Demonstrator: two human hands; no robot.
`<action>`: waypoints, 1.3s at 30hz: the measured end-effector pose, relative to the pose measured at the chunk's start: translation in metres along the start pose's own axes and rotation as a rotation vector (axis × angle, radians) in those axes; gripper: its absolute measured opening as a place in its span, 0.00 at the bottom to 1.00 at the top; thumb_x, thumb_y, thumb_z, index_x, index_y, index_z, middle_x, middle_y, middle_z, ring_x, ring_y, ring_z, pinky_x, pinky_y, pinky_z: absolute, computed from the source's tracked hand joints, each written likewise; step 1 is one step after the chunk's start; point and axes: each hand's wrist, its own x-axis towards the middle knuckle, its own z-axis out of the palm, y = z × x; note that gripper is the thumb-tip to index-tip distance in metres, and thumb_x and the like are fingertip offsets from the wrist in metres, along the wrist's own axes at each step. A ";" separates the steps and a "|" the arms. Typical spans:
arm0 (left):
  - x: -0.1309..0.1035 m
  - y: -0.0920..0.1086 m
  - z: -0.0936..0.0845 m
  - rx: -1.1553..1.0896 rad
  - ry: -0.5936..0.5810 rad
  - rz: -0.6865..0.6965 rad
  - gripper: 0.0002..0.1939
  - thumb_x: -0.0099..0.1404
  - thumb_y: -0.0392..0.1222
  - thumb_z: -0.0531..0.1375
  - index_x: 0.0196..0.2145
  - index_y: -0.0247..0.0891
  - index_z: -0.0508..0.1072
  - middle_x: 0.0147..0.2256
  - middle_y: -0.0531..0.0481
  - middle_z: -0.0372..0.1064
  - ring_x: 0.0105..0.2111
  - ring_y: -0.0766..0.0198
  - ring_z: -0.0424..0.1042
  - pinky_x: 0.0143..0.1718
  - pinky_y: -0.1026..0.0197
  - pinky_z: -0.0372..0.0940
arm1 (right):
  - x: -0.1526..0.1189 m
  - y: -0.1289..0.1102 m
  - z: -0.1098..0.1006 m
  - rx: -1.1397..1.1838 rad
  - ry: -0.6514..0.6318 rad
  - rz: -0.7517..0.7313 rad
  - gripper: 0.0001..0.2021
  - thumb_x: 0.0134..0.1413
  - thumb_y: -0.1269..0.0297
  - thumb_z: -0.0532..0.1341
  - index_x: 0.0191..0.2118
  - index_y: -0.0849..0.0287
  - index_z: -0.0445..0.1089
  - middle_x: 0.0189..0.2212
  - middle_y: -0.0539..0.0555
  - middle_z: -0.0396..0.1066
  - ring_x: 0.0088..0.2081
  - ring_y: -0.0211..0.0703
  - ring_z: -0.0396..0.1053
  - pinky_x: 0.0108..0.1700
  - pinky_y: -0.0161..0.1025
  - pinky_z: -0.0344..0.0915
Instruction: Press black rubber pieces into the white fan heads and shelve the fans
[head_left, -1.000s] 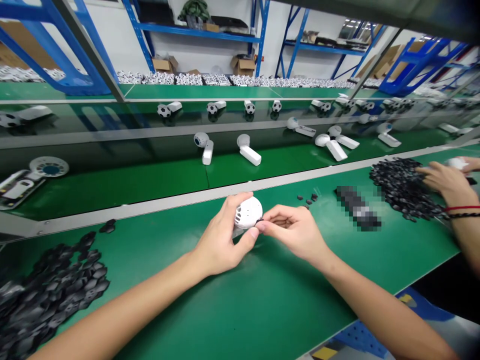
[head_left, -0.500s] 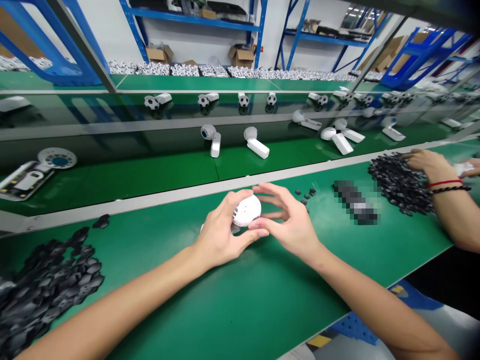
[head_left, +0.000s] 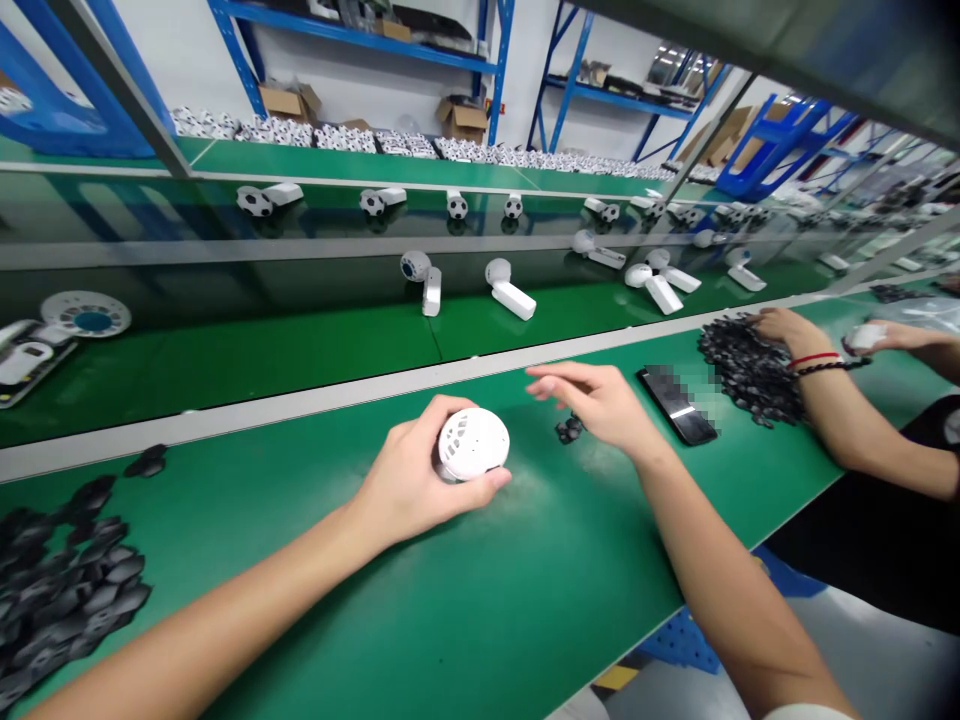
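My left hand (head_left: 416, 470) is closed round a round white plastic housing (head_left: 475, 442), thumb at its lower right edge and fingers behind it. Patch-shaped openings show on the housing's left side. Apart from it, to the right, my right hand (head_left: 596, 400) hovers with its index finger stretched out and nothing visible in it. Just beneath that hand lie a few small black pieces (head_left: 568, 430) on the green tabletop (head_left: 465, 590).
At left lies a heap of black plastic pieces (head_left: 75, 580). A phone (head_left: 679, 405) is to the right, before another black heap (head_left: 750, 370) that a co-worker's hand (head_left: 784, 325) touches. White devices (head_left: 511, 297) rest on the green conveyor (head_left: 322, 350) behind.
My right hand has let go of the white housing and moved right, towards the small black pieces. My left hand keeps the housing, now slightly lower. The view has shifted right.
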 end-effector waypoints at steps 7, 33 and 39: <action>0.004 -0.001 -0.005 0.001 0.121 0.225 0.35 0.62 0.50 0.74 0.63 0.47 0.67 0.58 0.44 0.71 0.59 0.48 0.66 0.59 0.49 0.62 | 0.014 0.074 -0.058 -0.528 0.013 0.191 0.16 0.60 0.50 0.68 0.45 0.56 0.81 0.34 0.53 0.78 0.33 0.44 0.73 0.36 0.40 0.65; -0.002 -0.025 0.022 0.023 0.094 -0.173 0.34 0.61 0.45 0.68 0.62 0.48 0.59 0.49 0.49 0.75 0.40 0.57 0.75 0.39 0.58 0.66 | -0.029 -0.032 0.059 0.217 -0.150 0.122 0.12 0.60 0.53 0.71 0.37 0.58 0.83 0.31 0.53 0.80 0.34 0.41 0.78 0.40 0.35 0.76; -0.005 -0.020 0.020 0.175 -0.040 -0.170 0.45 0.62 0.51 0.67 0.70 0.51 0.50 0.53 0.47 0.74 0.44 0.49 0.76 0.41 0.52 0.69 | -0.029 -0.032 0.073 0.019 -0.036 -0.027 0.10 0.57 0.57 0.73 0.33 0.57 0.81 0.31 0.50 0.79 0.29 0.37 0.75 0.32 0.33 0.70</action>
